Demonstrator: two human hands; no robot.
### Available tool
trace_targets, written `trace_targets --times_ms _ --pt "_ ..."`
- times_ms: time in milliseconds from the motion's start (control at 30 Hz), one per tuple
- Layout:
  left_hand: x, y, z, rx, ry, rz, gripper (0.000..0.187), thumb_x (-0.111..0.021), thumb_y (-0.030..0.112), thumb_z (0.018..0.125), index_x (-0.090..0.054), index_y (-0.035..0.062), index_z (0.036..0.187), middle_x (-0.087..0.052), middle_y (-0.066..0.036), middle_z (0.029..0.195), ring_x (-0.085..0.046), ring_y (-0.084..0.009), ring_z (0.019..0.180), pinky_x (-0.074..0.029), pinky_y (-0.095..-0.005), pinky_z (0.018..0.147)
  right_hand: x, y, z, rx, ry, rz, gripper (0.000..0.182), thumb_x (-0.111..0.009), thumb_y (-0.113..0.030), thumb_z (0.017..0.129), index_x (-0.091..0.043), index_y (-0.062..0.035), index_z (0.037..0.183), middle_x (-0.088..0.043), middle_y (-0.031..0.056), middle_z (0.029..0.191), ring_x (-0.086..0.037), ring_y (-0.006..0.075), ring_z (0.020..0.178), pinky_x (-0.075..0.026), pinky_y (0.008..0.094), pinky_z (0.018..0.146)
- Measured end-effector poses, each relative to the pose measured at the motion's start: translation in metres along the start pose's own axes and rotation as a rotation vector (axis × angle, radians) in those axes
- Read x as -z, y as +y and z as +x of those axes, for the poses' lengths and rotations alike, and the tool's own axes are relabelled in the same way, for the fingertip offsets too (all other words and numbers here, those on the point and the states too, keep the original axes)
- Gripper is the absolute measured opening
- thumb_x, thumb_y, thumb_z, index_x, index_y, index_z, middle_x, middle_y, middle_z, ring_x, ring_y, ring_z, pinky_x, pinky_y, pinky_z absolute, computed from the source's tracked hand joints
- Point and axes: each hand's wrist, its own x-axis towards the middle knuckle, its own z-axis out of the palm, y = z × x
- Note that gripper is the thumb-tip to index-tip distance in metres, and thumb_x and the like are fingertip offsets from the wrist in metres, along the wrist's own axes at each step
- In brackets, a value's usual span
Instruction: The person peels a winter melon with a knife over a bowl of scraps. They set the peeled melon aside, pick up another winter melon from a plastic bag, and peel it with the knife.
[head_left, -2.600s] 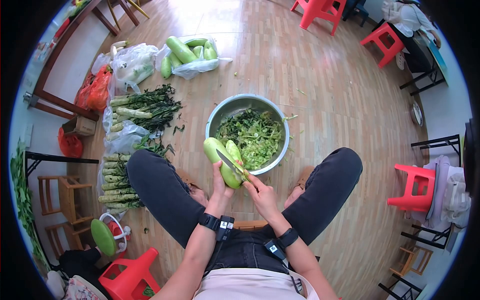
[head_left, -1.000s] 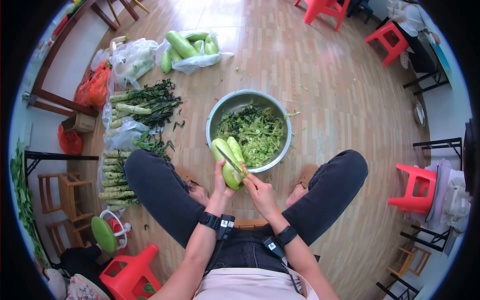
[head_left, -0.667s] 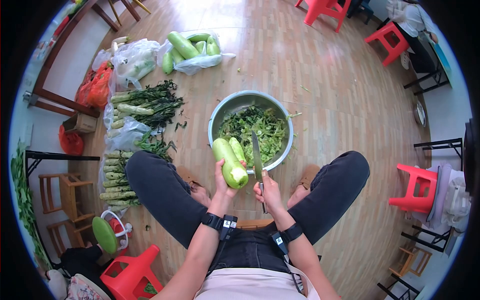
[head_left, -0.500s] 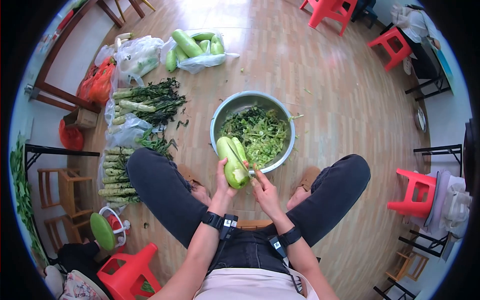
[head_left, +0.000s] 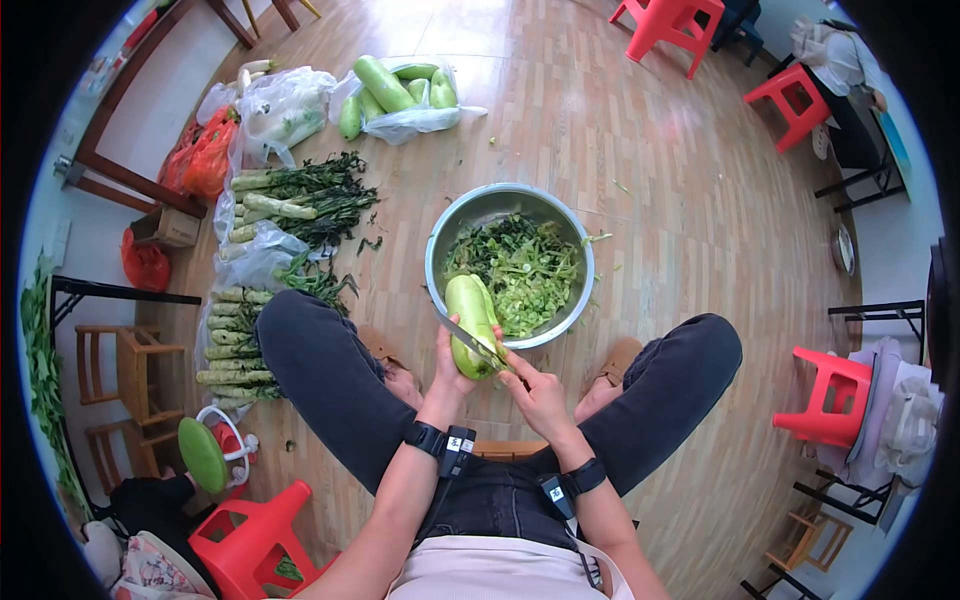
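My left hand is wrapped round a pale green gourd, long and smooth, with a lengthwise groove along its right side. My right hand grips a knife, its handle mostly hidden by the fingers. The blade lies slantwise across the lower part of the gourd, its tip toward the upper left. Both hands are between my knees, at the near rim of a metal basin. Chopped greens, dark leaves and paler pieces, lie in the basin, and the gourd's upper end overlaps them in this view.
Bundles of leafy stems lie on the floor at left. Beyond them, a plastic bag holds several more gourds. A red stool stands behind at left, another red stool at right. A person is at the far right.
The knife blade has swung from beside the gourd's lower end to lie across its face, pointing up and left. My left hand keeps its hold on the gourd.
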Motion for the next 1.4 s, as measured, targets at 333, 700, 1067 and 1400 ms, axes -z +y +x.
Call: trace_targets --times_ms 333,700,1067,1400 --pt "-0.005 -0.007 -0.002 0.006 0.051 -0.048 0.057 -0.048 0.044 0.078 -0.040 0.0017 0.115 -0.053 -0.016 0.094 -0.056 -0.0238 0.080 -0.050 -0.0355 0.069 -0.011 0.008 0.003 0.062 0.146 -0.049 0.036 -0.056 -0.032 0.081 -0.052 -0.0244 0.116 -0.048 0.0119 0.051 -0.053 0.0207 0.045 -0.041 0.0322 0.047" --pt "-0.007 -0.006 0.000 0.032 0.052 0.034 0.055 -0.047 0.042 0.077 -0.043 -0.0010 0.111 -0.056 -0.018 0.091 -0.059 -0.0262 0.079 -0.050 -0.0365 0.072 -0.009 0.011 0.004 -0.277 0.025 0.805 0.033 -0.050 -0.023 0.087 -0.051 -0.0115 0.118 -0.045 -0.0030 0.053 -0.036 0.0040 0.041 -0.030 0.0198 0.041" --pt "-0.004 -0.002 -0.002 -0.014 -0.034 0.129 0.059 -0.043 0.044 0.081 -0.037 -0.0014 0.118 -0.054 -0.017 0.094 -0.056 -0.0244 0.083 -0.049 -0.0373 0.072 -0.004 0.006 0.001 0.027 0.063 0.019 0.039 -0.057 -0.031 0.080 -0.051 -0.0250 0.117 -0.045 0.0079 0.045 -0.046 0.0186 0.039 -0.039 0.0303 0.046" --pt "-0.011 -0.004 -0.004 -0.018 0.054 0.101 0.055 -0.045 0.044 0.078 -0.044 -0.0015 0.110 -0.056 -0.017 0.091 -0.057 -0.0244 0.083 -0.048 -0.0353 0.076 -0.019 0.017 0.009 -0.092 0.107 0.370 0.033 -0.052 -0.026 0.085 -0.053 -0.0126 0.115 -0.045 0.0044 0.049 -0.040 0.0077 0.039 -0.032 0.0222 0.039"
